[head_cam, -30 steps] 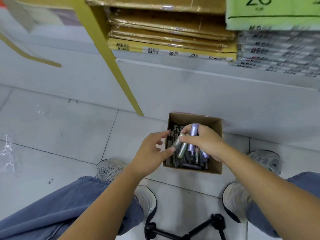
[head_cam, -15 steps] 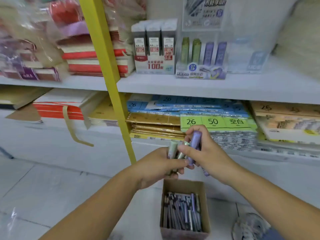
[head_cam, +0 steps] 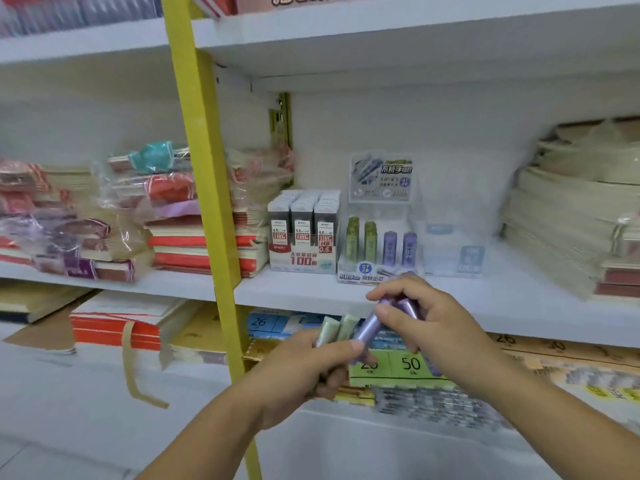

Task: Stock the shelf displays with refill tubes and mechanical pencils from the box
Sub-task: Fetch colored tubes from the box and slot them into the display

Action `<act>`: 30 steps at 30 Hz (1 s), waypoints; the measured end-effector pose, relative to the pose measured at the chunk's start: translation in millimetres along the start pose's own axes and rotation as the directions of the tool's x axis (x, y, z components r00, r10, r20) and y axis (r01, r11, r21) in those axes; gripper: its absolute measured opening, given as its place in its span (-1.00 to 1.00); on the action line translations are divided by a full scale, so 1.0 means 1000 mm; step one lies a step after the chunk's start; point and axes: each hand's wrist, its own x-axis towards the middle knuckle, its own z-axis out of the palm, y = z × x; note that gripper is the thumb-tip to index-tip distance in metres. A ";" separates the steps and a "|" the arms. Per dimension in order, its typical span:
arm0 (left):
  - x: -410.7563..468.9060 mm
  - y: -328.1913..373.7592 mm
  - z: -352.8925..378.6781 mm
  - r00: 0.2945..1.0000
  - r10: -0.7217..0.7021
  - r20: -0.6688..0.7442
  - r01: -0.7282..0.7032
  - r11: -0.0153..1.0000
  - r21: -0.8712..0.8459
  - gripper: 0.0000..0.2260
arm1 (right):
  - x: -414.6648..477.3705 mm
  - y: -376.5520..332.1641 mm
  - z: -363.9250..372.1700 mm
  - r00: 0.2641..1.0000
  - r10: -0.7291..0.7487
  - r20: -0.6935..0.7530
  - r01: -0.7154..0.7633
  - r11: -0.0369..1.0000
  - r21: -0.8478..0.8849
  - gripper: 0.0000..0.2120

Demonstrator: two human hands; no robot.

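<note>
Tubes point(head_cam: 367, 328), green in left hand point(head_cam: 304, 372), purple, perhaps glossy, in right hand point(head_cam: 440, 327).

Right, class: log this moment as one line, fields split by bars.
left hand: grips green tubes | right hand: grips purple tubes | display: on shelf behind hands | status: held tubes not yet placed

Tubes point(head_cam: 367, 328) in left hand point(head_cam: 304, 370), right hand point(head_cam: 441, 329)

We look through 1 wide-angle camera worn on the head, facing forward and a little downward, close to the white shelf point(head_cam: 485, 306) and yellow post point(head_cam: 204, 168), with the left hand point(head_cam: 304, 368) and right hand point(head_cam: 433, 323) nearest, low at centre.
</note>
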 end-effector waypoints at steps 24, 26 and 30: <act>0.003 0.007 0.000 0.890 0.135 -0.435 -0.166 0.986 -0.034 -0.78 | 0.008 0.001 0.017 0.994 0.101 0.047 -0.110 0.965 0.239 -0.51; 0.004 0.008 0.000 0.883 0.155 -0.443 -0.183 0.983 -0.021 -0.79 | 0.006 0.000 0.018 0.994 0.086 0.067 -0.097 0.979 0.181 -0.58; 0.009 0.009 -0.001 0.885 0.165 -0.434 -0.195 0.981 -0.024 -0.90 | 0.006 0.001 0.018 0.998 0.060 0.030 -0.064 0.987 0.146 -0.71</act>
